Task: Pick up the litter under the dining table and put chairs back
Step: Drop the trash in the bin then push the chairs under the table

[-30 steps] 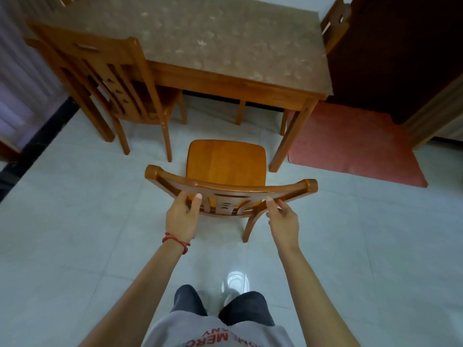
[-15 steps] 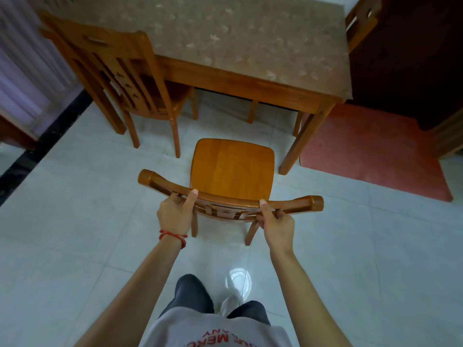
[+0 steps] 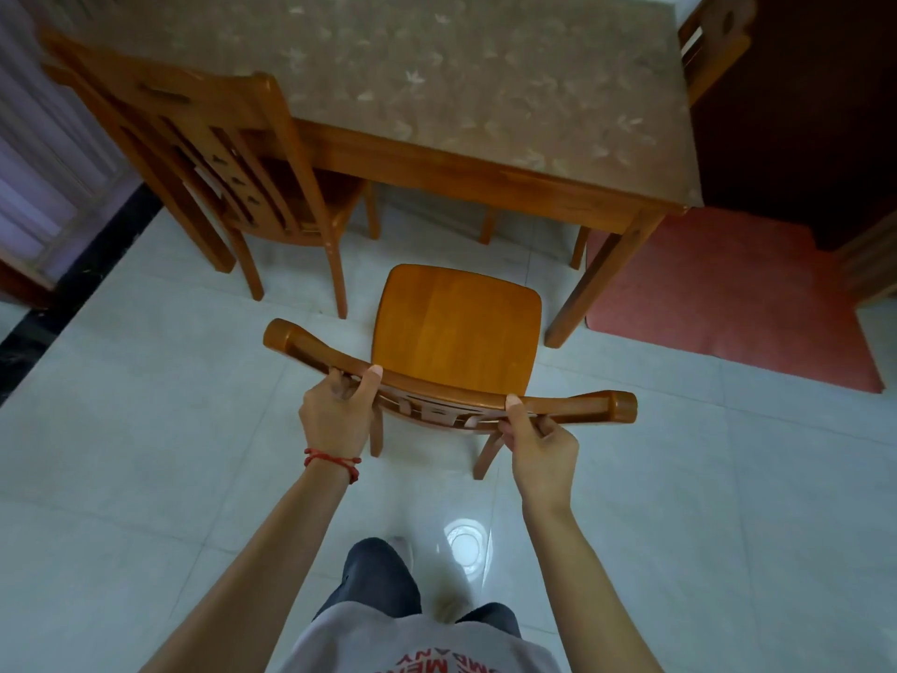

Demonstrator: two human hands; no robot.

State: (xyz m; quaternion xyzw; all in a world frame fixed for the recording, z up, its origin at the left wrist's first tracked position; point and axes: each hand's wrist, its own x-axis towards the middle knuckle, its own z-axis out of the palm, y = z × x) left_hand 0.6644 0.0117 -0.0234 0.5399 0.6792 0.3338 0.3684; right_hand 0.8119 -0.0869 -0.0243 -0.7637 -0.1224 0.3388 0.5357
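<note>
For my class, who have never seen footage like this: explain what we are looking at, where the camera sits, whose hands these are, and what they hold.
There is no machine here. A person wears one wide-angle camera on the head, looking forward and down, so you see their own arms and lap. The left hand, with a red string bracelet at the wrist, and the right hand both grip the curved top rail of a wooden chair. That chair stands on the pale tiled floor, its seat facing the dining table, not yet under it. A second chair is at the table on the left. A red mat lies to the right. The tabletop holds nothing visible, and I see no litter.
</note>
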